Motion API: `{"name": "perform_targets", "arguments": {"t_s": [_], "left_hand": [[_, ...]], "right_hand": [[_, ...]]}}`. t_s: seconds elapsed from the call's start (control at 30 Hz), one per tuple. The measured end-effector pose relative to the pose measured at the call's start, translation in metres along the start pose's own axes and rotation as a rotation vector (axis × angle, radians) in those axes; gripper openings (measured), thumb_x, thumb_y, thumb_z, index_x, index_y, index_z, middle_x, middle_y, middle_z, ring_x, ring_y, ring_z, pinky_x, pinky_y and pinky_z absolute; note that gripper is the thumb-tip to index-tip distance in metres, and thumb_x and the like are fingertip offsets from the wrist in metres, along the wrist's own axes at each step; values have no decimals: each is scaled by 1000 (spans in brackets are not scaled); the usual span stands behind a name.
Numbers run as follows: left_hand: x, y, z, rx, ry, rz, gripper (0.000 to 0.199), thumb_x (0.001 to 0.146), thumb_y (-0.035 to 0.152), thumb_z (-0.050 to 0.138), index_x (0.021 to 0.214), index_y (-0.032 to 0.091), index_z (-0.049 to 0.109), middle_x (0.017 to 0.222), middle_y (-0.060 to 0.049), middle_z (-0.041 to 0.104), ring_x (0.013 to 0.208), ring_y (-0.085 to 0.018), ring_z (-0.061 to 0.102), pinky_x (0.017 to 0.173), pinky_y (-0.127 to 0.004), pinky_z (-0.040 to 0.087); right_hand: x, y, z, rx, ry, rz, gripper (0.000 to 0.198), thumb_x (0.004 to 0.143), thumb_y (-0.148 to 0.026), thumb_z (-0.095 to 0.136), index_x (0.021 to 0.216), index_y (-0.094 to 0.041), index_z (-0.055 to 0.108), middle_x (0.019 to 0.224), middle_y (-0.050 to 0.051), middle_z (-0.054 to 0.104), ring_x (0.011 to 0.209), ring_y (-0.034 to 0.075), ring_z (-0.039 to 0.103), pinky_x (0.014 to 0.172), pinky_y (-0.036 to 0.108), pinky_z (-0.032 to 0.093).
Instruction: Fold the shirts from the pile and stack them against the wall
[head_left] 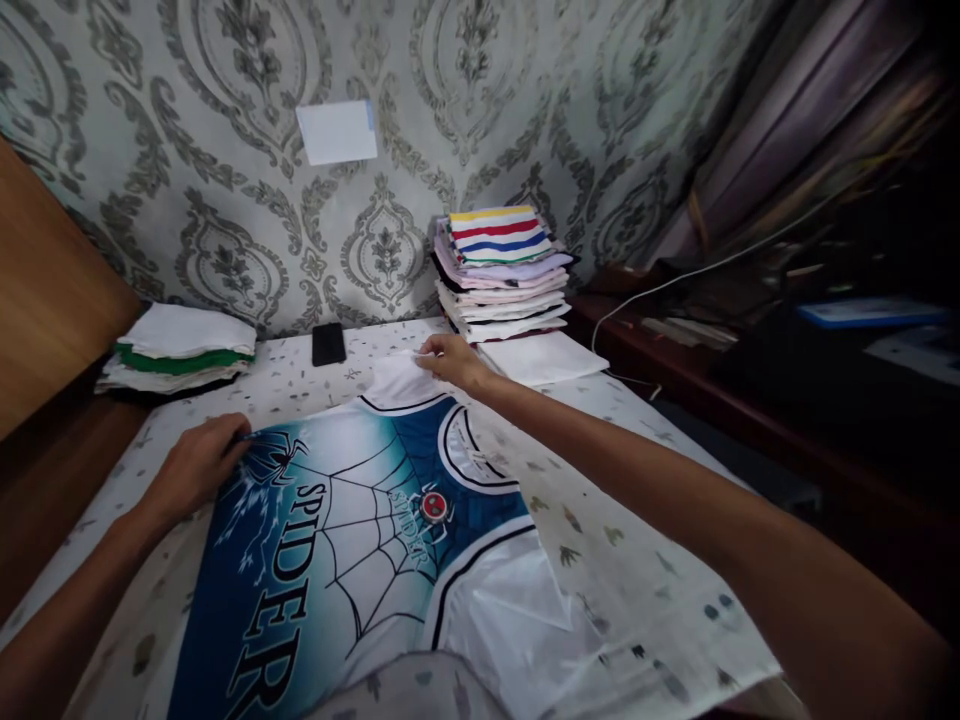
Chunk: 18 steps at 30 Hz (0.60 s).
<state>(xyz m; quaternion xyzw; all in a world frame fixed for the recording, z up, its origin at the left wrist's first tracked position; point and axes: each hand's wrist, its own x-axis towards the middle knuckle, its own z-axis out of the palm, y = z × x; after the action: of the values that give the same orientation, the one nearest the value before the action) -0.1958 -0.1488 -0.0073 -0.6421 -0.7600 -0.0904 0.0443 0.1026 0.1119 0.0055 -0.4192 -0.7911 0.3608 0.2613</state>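
A blue and white T-shirt with a spider web print and the word SPIDER lies spread out in front of me, its neck opening toward the right. My left hand pinches the shirt's far bottom corner between thumb and fingers. At the far sleeve, my right hand grips the white cloth near its edge. The near white sleeve lies flat toward me, slightly creased. Part of the shirt's near side is covered by a patterned cloth shape at the bottom.
Folded clothes are stacked against the wall, with a folded white cloth before them. A smaller clothes pile sits at left. A black phone lies between. A white cable crosses the right side.
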Motion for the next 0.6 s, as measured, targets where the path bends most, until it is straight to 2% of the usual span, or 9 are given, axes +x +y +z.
{"name": "perform_targets", "arguments": {"t_s": [0.1, 0.17, 0.33, 0.43, 0.6], "left_hand": [[-18, 8, -9, 39, 32, 30, 21, 91, 36, 38, 90, 23, 54, 89, -5, 68, 84, -25, 64, 79, -35, 48], [-31, 11, -9, 90, 69, 77, 22, 94, 33, 36, 94, 23, 55, 95, -6, 70, 91, -26, 65, 87, -38, 47], [-55, 11, 12, 192, 73, 164, 28, 96, 30, 33, 100, 23, 60, 105, -8, 73, 101, -29, 65, 97, -47, 46], [-60, 9, 24, 219, 56, 167, 32, 97, 29, 31, 101, 23, 62, 107, -8, 74, 102, -30, 66, 97, -50, 46], [-58, 4, 29, 215, 58, 163, 39, 94, 31, 31, 101, 19, 67, 105, -15, 73, 102, -34, 67, 94, -51, 47]], "right_hand": [[-41, 1, -15, 127, 29, -121, 11, 78, -26, 68, 78, -16, 64, 62, -3, 57, 53, 10, 51, 53, 22, 40], [-73, 4, -21, 112, 38, -189, 11, 78, -27, 68, 75, -17, 63, 64, -3, 58, 55, 10, 50, 54, 23, 39], [-144, 15, -16, -4, 3, -249, 4, 80, -17, 62, 80, -18, 66, 70, -2, 62, 62, 11, 52, 63, 24, 40], [-163, 24, -7, -42, -61, -223, 13, 77, -9, 60, 82, -18, 67, 73, -2, 63, 66, 12, 54, 65, 23, 41], [-162, 30, 0, -13, -84, -185, 15, 78, -8, 59, 85, -19, 68, 74, -2, 64, 65, 11, 54, 65, 23, 41]]}}
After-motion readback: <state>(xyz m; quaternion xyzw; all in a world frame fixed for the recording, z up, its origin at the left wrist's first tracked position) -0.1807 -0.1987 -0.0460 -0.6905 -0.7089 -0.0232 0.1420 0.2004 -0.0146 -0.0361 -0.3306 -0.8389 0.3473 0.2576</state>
